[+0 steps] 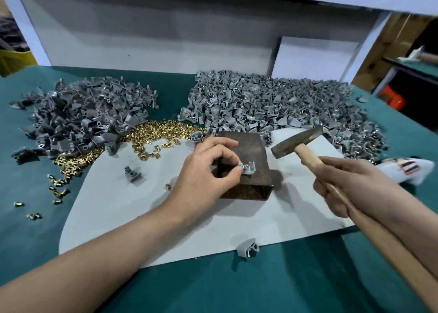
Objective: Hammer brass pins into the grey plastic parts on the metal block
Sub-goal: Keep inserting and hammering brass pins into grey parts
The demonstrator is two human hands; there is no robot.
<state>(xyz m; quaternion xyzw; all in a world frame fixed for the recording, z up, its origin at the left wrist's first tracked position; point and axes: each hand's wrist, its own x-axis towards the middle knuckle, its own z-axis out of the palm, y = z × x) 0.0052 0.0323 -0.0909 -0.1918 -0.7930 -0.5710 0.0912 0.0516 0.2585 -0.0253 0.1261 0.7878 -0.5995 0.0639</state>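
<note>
A rusty brown metal block (246,149) stands on a white mat (147,215) at the table's middle. On its near top edge lies a small grey plastic part (249,166) with a brass pin (248,164) in it. My left hand (208,170) pinches that part from the left with thumb and fingertips. My right hand (348,184) grips the wooden handle of a hammer (296,142); its steel head hovers above and right of the block, apart from the part.
A dark grey heap of parts (80,118) lies back left, a lighter heap (279,106) back right. Loose brass pins (161,132) spread between them and down the left. Single grey parts (132,174) (246,247) lie on the mat. Green cloth (260,284) covers the table.
</note>
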